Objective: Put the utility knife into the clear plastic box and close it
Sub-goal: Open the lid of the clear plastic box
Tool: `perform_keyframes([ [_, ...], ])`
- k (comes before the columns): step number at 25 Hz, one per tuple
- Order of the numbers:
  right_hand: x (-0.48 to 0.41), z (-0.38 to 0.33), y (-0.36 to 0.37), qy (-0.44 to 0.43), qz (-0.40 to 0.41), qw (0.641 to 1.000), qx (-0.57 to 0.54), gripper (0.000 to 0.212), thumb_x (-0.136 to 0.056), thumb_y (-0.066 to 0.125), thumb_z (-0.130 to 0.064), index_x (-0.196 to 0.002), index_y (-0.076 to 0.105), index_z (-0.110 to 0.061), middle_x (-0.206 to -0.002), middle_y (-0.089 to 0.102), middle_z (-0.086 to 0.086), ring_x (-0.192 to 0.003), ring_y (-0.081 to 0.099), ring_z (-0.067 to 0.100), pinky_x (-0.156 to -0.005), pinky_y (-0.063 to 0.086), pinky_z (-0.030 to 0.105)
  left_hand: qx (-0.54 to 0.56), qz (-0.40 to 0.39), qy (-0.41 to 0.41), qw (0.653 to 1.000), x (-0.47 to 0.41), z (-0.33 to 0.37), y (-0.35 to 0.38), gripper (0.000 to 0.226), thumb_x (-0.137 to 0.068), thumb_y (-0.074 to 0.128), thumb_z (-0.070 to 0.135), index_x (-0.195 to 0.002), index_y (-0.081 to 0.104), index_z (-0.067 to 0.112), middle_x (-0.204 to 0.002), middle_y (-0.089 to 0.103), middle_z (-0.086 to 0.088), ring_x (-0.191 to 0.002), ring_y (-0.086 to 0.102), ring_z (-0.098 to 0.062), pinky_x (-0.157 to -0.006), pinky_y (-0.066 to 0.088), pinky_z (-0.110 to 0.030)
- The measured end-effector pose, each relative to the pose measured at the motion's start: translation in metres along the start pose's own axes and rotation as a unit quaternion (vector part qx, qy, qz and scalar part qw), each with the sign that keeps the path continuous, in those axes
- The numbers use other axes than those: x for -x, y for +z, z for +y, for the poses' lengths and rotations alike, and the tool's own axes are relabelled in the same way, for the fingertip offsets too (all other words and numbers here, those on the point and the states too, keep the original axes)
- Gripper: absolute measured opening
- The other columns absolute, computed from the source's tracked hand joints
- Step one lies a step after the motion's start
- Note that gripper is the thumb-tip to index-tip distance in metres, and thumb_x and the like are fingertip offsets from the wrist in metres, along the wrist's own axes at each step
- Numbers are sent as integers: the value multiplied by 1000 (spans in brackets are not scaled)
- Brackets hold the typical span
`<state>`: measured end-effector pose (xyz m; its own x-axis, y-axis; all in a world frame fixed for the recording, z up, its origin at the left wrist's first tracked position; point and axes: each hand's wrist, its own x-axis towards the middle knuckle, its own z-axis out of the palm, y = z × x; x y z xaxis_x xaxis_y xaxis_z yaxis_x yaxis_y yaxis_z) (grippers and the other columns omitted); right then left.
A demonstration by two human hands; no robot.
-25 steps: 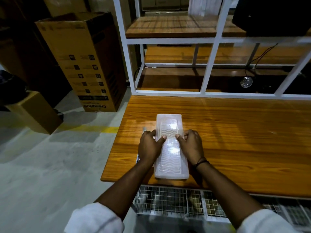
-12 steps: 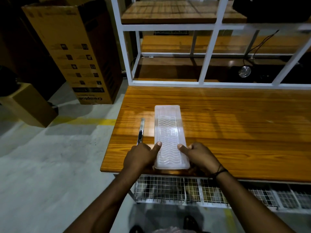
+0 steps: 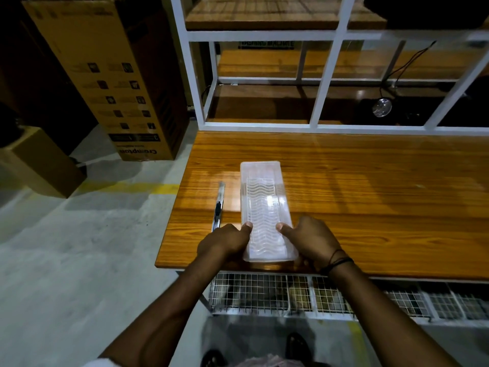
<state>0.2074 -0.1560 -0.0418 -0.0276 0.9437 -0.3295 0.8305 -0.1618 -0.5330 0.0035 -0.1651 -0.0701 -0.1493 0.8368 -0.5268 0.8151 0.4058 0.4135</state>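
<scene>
At far left, on the floor: cardboard carton [image 3: 105, 75], inverted, brand "Crompton" legible upside down near its lower edge; rows of small handling icons above, too small to read.

On the wooden table [image 3: 370, 194], near its left edge: utility knife [image 3: 218, 205], lying flat, just beside the box and parallel to it, not touching. Mostly hidden behind the left hand a second ago; now exposed along nearly its full length. Not yet inside the box.

Left hand [image 3: 222, 241]: curled, thumb pressed flat on the lid at the near end, fingers wrapped down the left wall. Shifted from mid-length of the box to its near end.

Clear plastic box [image 3: 264, 202]: lid seated, wavy ribbing visible through it, long axis pointing away from the person. No gap seen at the rim.

Behind, on the shelf unit: dark label [image 3: 266, 44], pale lettering, blurred, not legible.

Right hand [image 3: 309, 239]: mirrored grip, thumb on the lid, fingers around the right wall. Likewise relocated to the near end.

Probable meaning: grip reset for prising the lid open there; opening, loading and closing all outstanding.
</scene>
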Motion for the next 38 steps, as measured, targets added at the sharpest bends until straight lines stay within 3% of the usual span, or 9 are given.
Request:
perform_keyframes([
  [3,-2,-1,3,8,16,999,45,53,-92,52,-62,-69,60,-15,-80,75,12,-73,72,30,-70,58,39,17,20,17,999,6,-1,3,85,-91,22,78,-108,74,13,-115,74,-15,-107,69,-34,-96,53,-44],
  [6,0,-7,3,15,52,995,78,53,-93,54,-59,-112,63,-11,-119,69,16,-105,66,37,-79,50,37,86,74,92,989,16,-7,13,59,-95,40,69,-100,69,17,-97,73,-4,-92,69,-25,-84,56,-42],
  [9,3,-22,7,7,68,993,97,70,-92,55,-59,-136,43,-5,-136,57,17,-120,60,38,-87,50,40,277,29,141,950,22,-13,16,55,-81,67,56,-124,60,22,-119,73,1,-98,73,-12,-88,61,-43],
  [15,-7,-53,27,-12,48,972,229,123,-76,46,-87,-150,24,8,-147,38,29,-125,52,42,-90,50,43,338,-82,172,921,26,-17,11,64,-86,74,-7,-118,48,43,-101,61,28,-77,63,27,-63,49,-2],
  [20,-35,-74,39,4,-45,949,313,140,-57,34,-97,-149,32,8,-148,25,48,-123,50,56,-89,51,53,340,-118,208,910,18,-34,2,83,-83,79,1,-149,43,37,-129,70,11,-121,65,1,-100,54,-26],
  [25,-32,-80,29,4,-33,960,278,128,-61,46,-91,-144,41,6,-142,44,33,-119,54,45,-87,49,41,351,-119,224,901,19,-31,-5,60,-89,73,2,-142,54,23,-139,67,6,-134,58,-11,-106,50,-27],
  [29,-25,-74,-5,-41,-81,991,100,71,-71,61,-78,-91,69,-10,-98,68,11,-79,63,22,-58,41,29,384,-161,211,885,17,-29,-6,44,-102,58,21,-146,52,25,-143,64,5,-138,55,-15,-111,45,-35],
  [32,-23,-54,-29,-49,-125,985,-106,56,-68,70,-71,-99,74,-25,-96,78,-1,-81,71,18,-73,57,35,421,-179,188,869,22,-22,-5,40,-106,45,18,-145,49,28,-122,75,18,-117,68,0,-91,55,-17],
  [38,-28,13,-51,24,-246,806,-537,50,-78,69,-35,-123,67,-14,-111,73,18,-94,69,37,-89,54,53,461,-174,180,852,19,-19,-1,44,-97,55,26,-141,53,31,-132,72,12,-126,65,-8,-100,54,-22],
])
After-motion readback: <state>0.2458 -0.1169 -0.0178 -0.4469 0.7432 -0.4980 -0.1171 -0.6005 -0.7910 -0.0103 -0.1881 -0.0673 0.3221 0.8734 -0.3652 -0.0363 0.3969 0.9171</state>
